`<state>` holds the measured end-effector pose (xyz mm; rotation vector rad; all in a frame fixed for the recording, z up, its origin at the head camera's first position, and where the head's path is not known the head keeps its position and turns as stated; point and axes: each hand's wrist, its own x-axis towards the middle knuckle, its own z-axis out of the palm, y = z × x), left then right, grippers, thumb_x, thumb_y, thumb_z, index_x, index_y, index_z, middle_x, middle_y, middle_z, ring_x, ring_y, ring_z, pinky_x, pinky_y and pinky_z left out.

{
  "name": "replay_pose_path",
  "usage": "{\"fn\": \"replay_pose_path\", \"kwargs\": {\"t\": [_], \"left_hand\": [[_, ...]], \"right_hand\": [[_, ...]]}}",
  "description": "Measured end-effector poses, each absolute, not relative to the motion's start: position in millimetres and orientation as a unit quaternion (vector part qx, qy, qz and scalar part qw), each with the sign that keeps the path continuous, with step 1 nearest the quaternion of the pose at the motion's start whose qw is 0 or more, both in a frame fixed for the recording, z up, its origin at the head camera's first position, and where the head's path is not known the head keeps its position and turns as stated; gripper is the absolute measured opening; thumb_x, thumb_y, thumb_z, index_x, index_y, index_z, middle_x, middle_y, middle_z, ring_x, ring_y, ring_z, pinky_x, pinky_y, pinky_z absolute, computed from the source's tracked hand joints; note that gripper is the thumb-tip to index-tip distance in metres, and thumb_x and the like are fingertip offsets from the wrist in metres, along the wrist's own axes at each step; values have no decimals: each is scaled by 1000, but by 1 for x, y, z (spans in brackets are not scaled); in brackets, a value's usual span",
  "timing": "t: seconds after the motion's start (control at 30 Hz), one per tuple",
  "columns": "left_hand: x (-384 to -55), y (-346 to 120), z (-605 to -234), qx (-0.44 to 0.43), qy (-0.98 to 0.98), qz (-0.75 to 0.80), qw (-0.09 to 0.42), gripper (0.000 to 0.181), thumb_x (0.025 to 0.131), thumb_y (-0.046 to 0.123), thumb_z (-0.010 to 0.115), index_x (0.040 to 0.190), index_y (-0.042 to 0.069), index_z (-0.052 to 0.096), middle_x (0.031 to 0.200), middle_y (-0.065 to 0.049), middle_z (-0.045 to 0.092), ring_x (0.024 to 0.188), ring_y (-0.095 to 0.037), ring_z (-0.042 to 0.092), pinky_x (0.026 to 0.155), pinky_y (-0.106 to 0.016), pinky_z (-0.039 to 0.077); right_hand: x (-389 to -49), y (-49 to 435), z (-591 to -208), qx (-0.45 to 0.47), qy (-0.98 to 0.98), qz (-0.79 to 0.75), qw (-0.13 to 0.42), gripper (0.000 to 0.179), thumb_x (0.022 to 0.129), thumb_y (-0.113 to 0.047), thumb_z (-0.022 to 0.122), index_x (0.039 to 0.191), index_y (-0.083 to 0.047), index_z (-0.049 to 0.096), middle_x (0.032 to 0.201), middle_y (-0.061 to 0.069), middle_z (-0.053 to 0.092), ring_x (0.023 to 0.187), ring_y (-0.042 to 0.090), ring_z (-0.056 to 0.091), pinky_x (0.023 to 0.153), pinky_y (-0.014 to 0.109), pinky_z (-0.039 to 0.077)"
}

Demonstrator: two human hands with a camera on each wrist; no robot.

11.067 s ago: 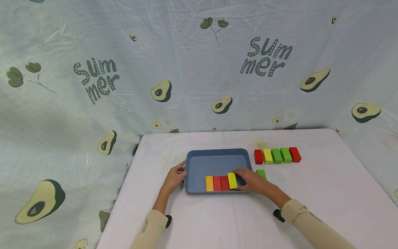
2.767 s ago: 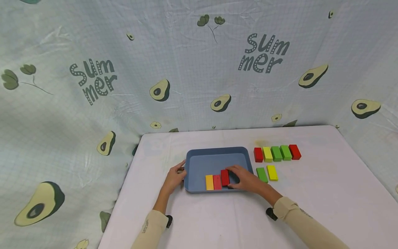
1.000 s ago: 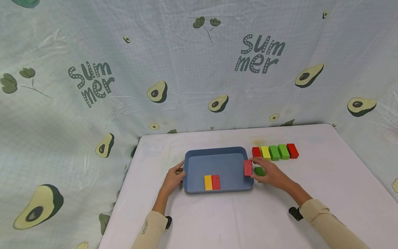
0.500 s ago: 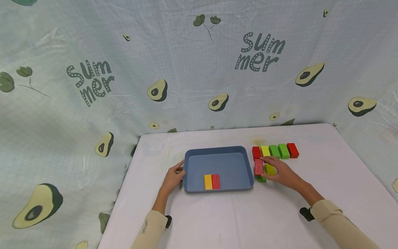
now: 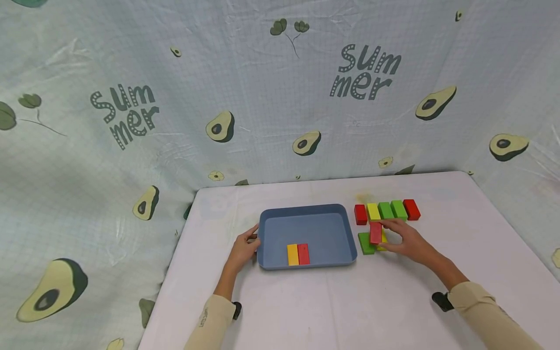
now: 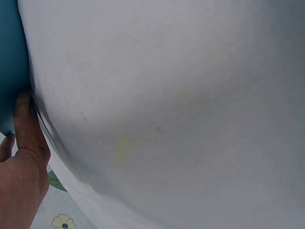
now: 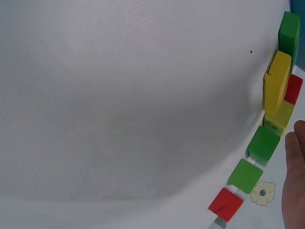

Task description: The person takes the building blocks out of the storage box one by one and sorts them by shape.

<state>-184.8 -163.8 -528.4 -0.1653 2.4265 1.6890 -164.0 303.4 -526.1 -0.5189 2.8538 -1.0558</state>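
In the head view, my right hand pinches a red block between thumb and fingers. The held block overlaps a yellow block, beside a green block to the left. The right wrist view shows part of that hand at its right edge, with the held block out of sight. My left hand touches the left side of a blue-grey tray; in the left wrist view its straight fingers lie against the tray wall. An orange-yellow block and a red block stand side by side inside.
Behind the right hand runs a row of blocks: red, yellow, two green, then red. A white cloth covers the table. A printed curtain hangs behind and at the sides.
Earlier, the right hand took a yellow block, then a red one, out of the tray. It has since carried the red block rightward past the green block. The left hand stays put.
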Motion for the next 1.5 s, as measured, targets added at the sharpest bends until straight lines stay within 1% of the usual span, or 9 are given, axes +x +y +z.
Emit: {"fn": "replay_pose_path", "kwargs": {"t": [0.1, 0.27, 0.47, 0.83, 0.93, 1.07, 1.2, 1.4, 1.5], "left_hand": [[-184, -163, -528, -57, 812, 573, 93, 58, 85, 5, 53, 141, 13, 46, 115, -18, 55, 86, -21, 55, 62, -32, 51], [-183, -163, -524, -56, 810, 575, 97, 57, 85, 4, 53, 142, 11, 45, 115, -20, 54, 87, -23, 56, 63, -34, 51], [-183, -163, -523, -57, 816, 568, 92, 56, 85, 7, 53, 141, 15, 47, 115, -17, 56, 86, -22, 56, 63, -33, 51], [-184, -165, -526, -59, 816, 567, 96, 57, 85, 7, 54, 141, 15, 46, 115, -16, 56, 87, -21, 56, 64, -33, 51], [-184, -165, -526, -58, 816, 567, 97, 57, 85, 7, 54, 141, 15, 46, 115, -16, 56, 88, -22, 56, 64, -34, 51], [-184, -165, -524, -58, 817, 566, 95, 57, 85, 7, 54, 141, 14, 47, 115, -17, 56, 88, -22, 56, 64, -34, 52], [-184, -166, -523, -58, 817, 565, 94, 56, 86, 7, 54, 141, 13, 46, 115, -17, 55, 86, -20, 55, 63, -32, 51], [-180, -168, -523, -50, 817, 566, 98, 56, 86, 5, 53, 140, 12, 47, 116, -20, 54, 86, -22, 55, 63, -33, 50], [-178, -170, -522, -33, 818, 567, 89, 55, 85, 6, 53, 140, 11, 47, 114, -20, 54, 86, -22, 55, 62, -33, 50]], "right_hand": [[-164, 309, -525, -174, 923, -342, 22, 67, 78, -19, 76, 135, 2, 47, 126, 22, 45, 112, 39, 45, 80, 52, 49], [-165, 317, -525, -172, 923, -342, 27, 67, 81, -23, 74, 135, 4, 45, 128, 23, 44, 113, 40, 45, 82, 54, 47], [-166, 325, -522, -172, 926, -332, 43, 67, 81, -22, 74, 135, 5, 44, 127, 23, 44, 111, 41, 47, 83, 55, 46], [-169, 339, -526, -154, 933, -312, 89, 69, 80, -20, 73, 135, 5, 42, 123, 24, 47, 109, 40, 47, 83, 52, 47], [-169, 341, -528, -150, 934, -311, 90, 68, 79, -17, 74, 135, 6, 42, 122, 24, 49, 108, 39, 48, 84, 52, 47], [-168, 342, -530, -144, 936, -307, 95, 69, 79, -18, 74, 136, 5, 42, 126, 27, 47, 113, 42, 43, 87, 55, 44], [-165, 340, -533, -137, 941, -289, 114, 73, 78, -25, 75, 136, 5, 43, 132, 29, 43, 120, 45, 37, 90, 57, 40], [-160, 339, -533, -138, 947, -268, 114, 72, 74, -22, 78, 133, 7, 46, 128, 29, 46, 117, 46, 40, 88, 57, 42], [-160, 339, -531, -146, 948, -259, 114, 71, 74, -21, 78, 132, 7, 47, 127, 29, 48, 116, 45, 41, 87, 56, 43]]}}
